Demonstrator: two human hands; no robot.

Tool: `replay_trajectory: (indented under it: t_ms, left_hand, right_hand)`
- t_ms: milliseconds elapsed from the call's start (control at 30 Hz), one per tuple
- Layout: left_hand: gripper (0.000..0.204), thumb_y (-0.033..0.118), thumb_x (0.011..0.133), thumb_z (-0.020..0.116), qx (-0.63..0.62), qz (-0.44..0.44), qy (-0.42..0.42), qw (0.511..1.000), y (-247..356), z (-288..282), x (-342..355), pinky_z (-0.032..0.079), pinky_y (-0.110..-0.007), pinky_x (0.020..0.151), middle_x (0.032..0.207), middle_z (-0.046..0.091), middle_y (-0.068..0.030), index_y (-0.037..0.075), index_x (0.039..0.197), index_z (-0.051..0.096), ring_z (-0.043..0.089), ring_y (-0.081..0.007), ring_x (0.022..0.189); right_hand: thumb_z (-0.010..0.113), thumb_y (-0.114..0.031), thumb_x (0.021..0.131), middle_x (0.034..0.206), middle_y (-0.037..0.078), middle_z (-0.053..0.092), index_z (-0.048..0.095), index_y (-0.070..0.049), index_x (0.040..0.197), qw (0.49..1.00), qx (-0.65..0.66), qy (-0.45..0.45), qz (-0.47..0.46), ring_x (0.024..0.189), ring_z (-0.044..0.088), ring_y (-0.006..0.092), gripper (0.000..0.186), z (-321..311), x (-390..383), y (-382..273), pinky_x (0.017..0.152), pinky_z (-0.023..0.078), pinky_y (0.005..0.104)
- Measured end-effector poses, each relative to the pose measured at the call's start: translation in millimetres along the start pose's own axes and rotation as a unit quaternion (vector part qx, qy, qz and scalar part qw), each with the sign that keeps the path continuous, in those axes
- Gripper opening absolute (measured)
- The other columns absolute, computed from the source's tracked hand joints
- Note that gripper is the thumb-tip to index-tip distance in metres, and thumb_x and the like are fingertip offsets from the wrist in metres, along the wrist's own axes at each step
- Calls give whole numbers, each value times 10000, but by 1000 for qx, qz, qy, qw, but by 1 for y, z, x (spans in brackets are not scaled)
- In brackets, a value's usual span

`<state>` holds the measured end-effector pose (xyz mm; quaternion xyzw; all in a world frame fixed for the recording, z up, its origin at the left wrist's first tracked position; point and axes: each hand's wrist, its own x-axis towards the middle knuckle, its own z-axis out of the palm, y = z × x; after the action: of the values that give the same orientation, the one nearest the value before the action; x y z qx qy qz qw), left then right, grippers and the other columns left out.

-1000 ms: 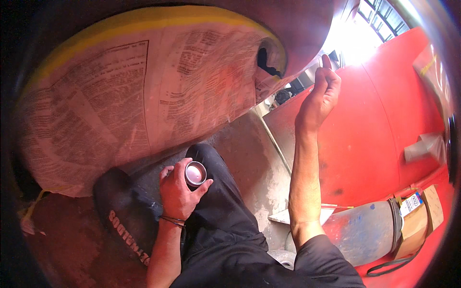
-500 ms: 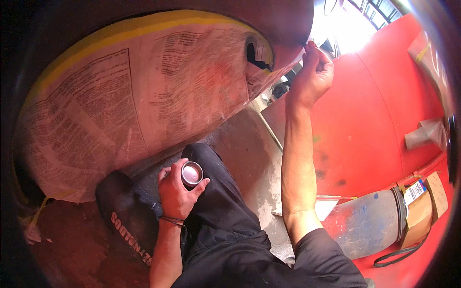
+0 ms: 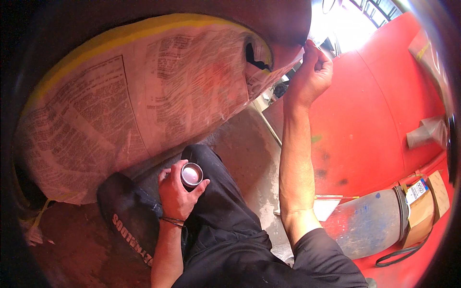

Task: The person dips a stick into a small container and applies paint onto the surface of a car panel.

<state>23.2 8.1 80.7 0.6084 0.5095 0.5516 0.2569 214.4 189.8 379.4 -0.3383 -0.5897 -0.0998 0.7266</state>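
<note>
My left hand [image 3: 175, 196] is wrapped round a small round metal cup [image 3: 192, 175] above my thigh. The cup is upright, with pale pinkish liquid or lining inside. Raised at the upper right, my right hand [image 3: 313, 72] is closed in a pinch at the rim of a dark, curved vehicle panel [image 3: 283, 24]. Whatever sits between its fingertips is too small and glared over to make out. Printed newspaper [image 3: 192, 91] covers the area beneath the panel, fixed along its upper edge with yellow masking tape [image 3: 144, 29]. A torn dark gap shows in the paper near my right hand.
A large red panel [image 3: 357, 115] fills the right side, with a translucent cup [image 3: 425, 134] against it. Lower right are a grey paint-stained barrel [image 3: 362, 223], a cardboard box [image 3: 421, 216] and a black strap [image 3: 398, 257]. A thin pole [image 3: 272, 128] leans beyond my right forearm.
My right hand has shifted very slightly left and down along the panel's rim. My left hand still holds the cup in nearly the same place.
</note>
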Motion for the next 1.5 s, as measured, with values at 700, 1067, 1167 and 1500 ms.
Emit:
replay_trajectory:
  t_ms: [700, 1067, 1167, 1500]
  left_hand:
    - [748, 398, 778, 1022, -10, 3, 1, 1000, 0, 1, 4, 544, -526, 1027, 1226, 769, -173, 64, 1344, 665, 708, -417, 1139]
    - [723, 380, 792, 1016, -11, -5, 2, 1000, 4, -1, 0, 547, -517, 1033, 1236, 771, -175, 62, 1342, 672, 715, -415, 1147]
    - [731, 381, 792, 1017, 10, -18, 17, 1000, -1, -7, -1, 546, -509, 1044, 1256, 774, -170, 66, 1356, 674, 722, -415, 1155]
    - [810, 410, 788, 1000, 24, 3, 5, 1000, -7, 4, 5, 503, -523, 1105, 1333, 755, -144, 105, 1440, 629, 706, -401, 1208]
  right_hand:
    - [731, -178, 1079, 1194, 143, 827, 738, 38, 1112, 995, -93, -9, -24, 1067, 753, 186, 219, -2, 3, 4, 954, 603, 344]
    - [729, -157, 1113, 1230, 166, 789, 682, 27, 1194, 998, 50, 9, 41, 1186, 767, 231, 207, -13, -3, -5, 1017, 612, 331]
    - [709, -165, 1125, 1274, 161, 781, 697, 26, 1206, 997, 9, -14, 69, 1203, 754, 231, 208, -22, -32, -26, 1068, 593, 365]
    - [815, -99, 906, 1181, 105, 789, 797, -75, 1048, 824, -159, -542, 50, 1103, 756, 310, 146, -62, -171, -89, 988, 580, 413]
